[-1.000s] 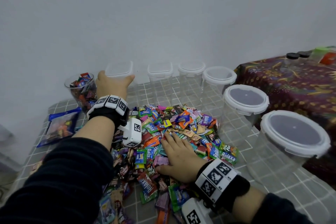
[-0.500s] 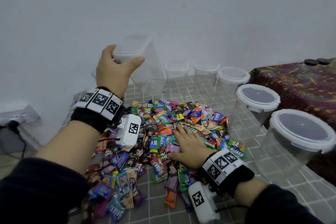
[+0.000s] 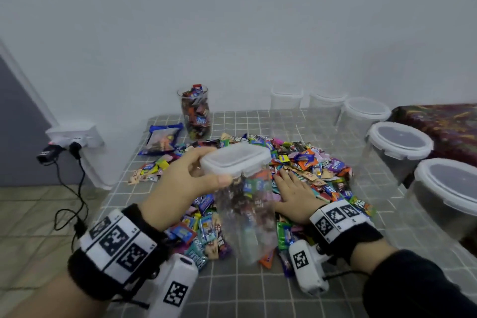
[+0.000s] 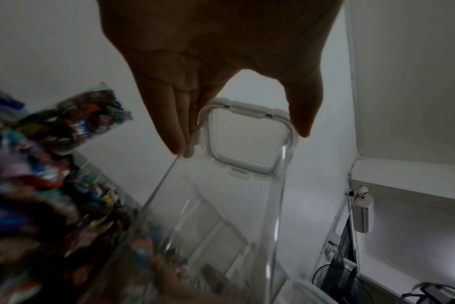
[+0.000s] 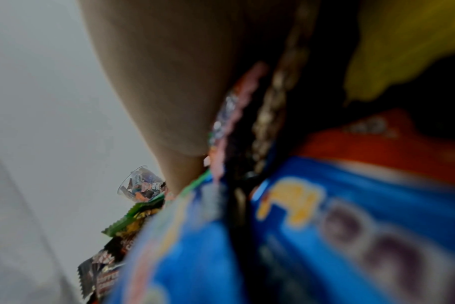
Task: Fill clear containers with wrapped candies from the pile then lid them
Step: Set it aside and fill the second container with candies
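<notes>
Clearly the fetching step was in hand: the left hand [image 3: 180, 183] gripped an empty clear container [image 3: 242, 204] by its white lid [image 3: 235, 159], thumb on one side and fingers on the other, holding it in the air above the near part of the candy pile [image 3: 296, 168]. The right hand [image 3: 294, 193] lay flat and open on the candies. Next, I judged, the container needed setting down and its lid unclipping before any filling. Bare bench [image 3: 232, 289] lay at the near edge, the likeliest place to stand it. A filled, unlidded jar [image 3: 195, 113] stood by the wall; lidded empty tubs [image 3: 398, 147] crowded the right side, leaving little room there.
</notes>
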`<action>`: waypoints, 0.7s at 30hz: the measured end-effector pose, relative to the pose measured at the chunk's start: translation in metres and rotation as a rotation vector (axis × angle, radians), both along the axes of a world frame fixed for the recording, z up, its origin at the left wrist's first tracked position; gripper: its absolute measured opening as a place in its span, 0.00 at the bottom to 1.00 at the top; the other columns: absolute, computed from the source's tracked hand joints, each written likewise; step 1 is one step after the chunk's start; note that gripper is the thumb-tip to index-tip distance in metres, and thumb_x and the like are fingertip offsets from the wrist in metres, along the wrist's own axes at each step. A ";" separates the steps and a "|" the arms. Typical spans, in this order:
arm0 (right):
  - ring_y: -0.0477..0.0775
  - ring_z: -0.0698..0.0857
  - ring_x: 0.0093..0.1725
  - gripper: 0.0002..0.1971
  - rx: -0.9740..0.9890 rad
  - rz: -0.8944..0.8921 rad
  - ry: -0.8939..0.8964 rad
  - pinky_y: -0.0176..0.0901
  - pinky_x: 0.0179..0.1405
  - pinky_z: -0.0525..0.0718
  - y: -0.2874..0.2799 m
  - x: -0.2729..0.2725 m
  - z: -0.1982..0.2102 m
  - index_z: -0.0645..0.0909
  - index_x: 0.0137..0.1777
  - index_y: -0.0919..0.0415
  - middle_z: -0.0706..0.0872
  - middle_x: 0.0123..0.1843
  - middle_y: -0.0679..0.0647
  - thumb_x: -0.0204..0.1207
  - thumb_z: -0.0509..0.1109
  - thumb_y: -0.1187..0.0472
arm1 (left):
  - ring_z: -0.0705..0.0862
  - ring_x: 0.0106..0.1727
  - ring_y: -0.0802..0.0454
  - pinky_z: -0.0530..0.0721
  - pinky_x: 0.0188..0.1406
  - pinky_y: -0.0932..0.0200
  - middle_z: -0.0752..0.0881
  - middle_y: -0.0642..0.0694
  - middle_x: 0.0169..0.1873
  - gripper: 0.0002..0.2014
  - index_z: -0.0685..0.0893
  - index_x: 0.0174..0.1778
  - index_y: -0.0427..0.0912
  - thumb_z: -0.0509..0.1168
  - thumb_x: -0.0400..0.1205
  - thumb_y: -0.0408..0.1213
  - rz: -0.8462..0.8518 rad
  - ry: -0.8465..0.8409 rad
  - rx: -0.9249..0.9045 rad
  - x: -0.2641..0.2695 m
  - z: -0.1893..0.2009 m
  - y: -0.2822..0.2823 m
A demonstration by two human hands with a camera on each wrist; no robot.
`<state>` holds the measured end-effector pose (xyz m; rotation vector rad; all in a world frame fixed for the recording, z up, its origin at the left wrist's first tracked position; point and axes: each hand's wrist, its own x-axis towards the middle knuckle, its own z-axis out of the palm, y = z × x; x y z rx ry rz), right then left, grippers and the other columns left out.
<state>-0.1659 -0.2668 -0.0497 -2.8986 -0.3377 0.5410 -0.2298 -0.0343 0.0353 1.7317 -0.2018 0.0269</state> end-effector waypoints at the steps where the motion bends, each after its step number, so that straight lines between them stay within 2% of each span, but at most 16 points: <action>1: 0.55 0.38 0.84 0.42 0.002 -0.003 0.003 0.57 0.81 0.43 0.001 -0.001 0.001 0.39 0.85 0.57 0.35 0.85 0.54 0.81 0.54 0.36 | 0.87 0.50 0.56 0.87 0.41 0.60 0.89 0.58 0.46 0.39 0.82 0.54 0.53 0.79 0.44 0.57 -0.007 0.027 -0.006 -0.003 -0.007 0.000; 3: 0.56 0.38 0.84 0.42 -0.002 -0.009 0.007 0.56 0.81 0.43 0.001 -0.002 0.003 0.39 0.85 0.57 0.35 0.85 0.54 0.81 0.54 0.36 | 0.86 0.52 0.53 0.86 0.40 0.61 0.87 0.54 0.50 0.44 0.81 0.57 0.51 0.80 0.43 0.60 -0.007 0.067 -0.004 -0.006 -0.017 -0.001; 5: 0.56 0.38 0.84 0.42 -0.003 -0.016 0.008 0.56 0.81 0.44 0.002 -0.004 0.004 0.39 0.85 0.57 0.36 0.85 0.54 0.81 0.54 0.36 | 0.85 0.55 0.53 0.86 0.46 0.56 0.86 0.54 0.53 0.51 0.80 0.61 0.50 0.79 0.41 0.68 -0.002 0.068 0.016 -0.008 -0.022 0.000; 6: 0.56 0.39 0.84 0.43 -0.001 -0.020 0.010 0.56 0.81 0.44 0.002 -0.004 0.004 0.39 0.85 0.57 0.36 0.85 0.54 0.81 0.55 0.36 | 0.85 0.57 0.54 0.86 0.50 0.54 0.86 0.55 0.54 0.52 0.80 0.62 0.50 0.79 0.41 0.69 0.000 0.059 0.027 -0.009 -0.022 0.000; 10: 0.57 0.39 0.84 0.44 0.003 -0.030 0.033 0.57 0.81 0.44 0.002 -0.005 0.006 0.39 0.85 0.57 0.36 0.86 0.54 0.79 0.56 0.35 | 0.85 0.57 0.58 0.83 0.58 0.51 0.86 0.59 0.55 0.39 0.79 0.60 0.56 0.77 0.51 0.59 0.036 -0.021 0.101 -0.012 -0.016 -0.001; 14: 0.57 0.42 0.85 0.43 0.049 -0.056 0.056 0.57 0.82 0.46 0.002 -0.005 0.012 0.40 0.85 0.58 0.40 0.86 0.54 0.80 0.56 0.36 | 0.82 0.56 0.67 0.84 0.56 0.56 0.83 0.71 0.52 0.32 0.76 0.53 0.68 0.75 0.52 0.60 0.073 -0.096 0.206 -0.013 -0.015 -0.002; 16: 0.56 0.50 0.84 0.41 0.153 -0.068 0.025 0.58 0.82 0.53 0.000 -0.004 0.016 0.46 0.85 0.57 0.48 0.86 0.55 0.80 0.57 0.38 | 0.80 0.60 0.65 0.84 0.59 0.51 0.81 0.68 0.55 0.35 0.74 0.57 0.68 0.76 0.53 0.61 0.062 -0.110 0.228 -0.013 -0.016 -0.002; 18: 0.55 0.63 0.80 0.35 0.292 -0.087 -0.049 0.54 0.78 0.64 -0.002 -0.006 0.026 0.55 0.83 0.57 0.61 0.83 0.54 0.81 0.57 0.40 | 0.80 0.62 0.64 0.83 0.61 0.48 0.79 0.65 0.59 0.37 0.73 0.61 0.67 0.76 0.54 0.61 0.015 -0.125 0.259 -0.014 -0.019 -0.002; 21: 0.55 0.73 0.73 0.26 0.462 -0.134 -0.171 0.48 0.71 0.70 0.000 -0.016 0.053 0.68 0.78 0.57 0.75 0.76 0.54 0.85 0.53 0.45 | 0.77 0.65 0.65 0.79 0.66 0.47 0.76 0.67 0.64 0.38 0.69 0.61 0.77 0.77 0.54 0.61 -0.042 -0.132 0.269 -0.017 -0.023 -0.001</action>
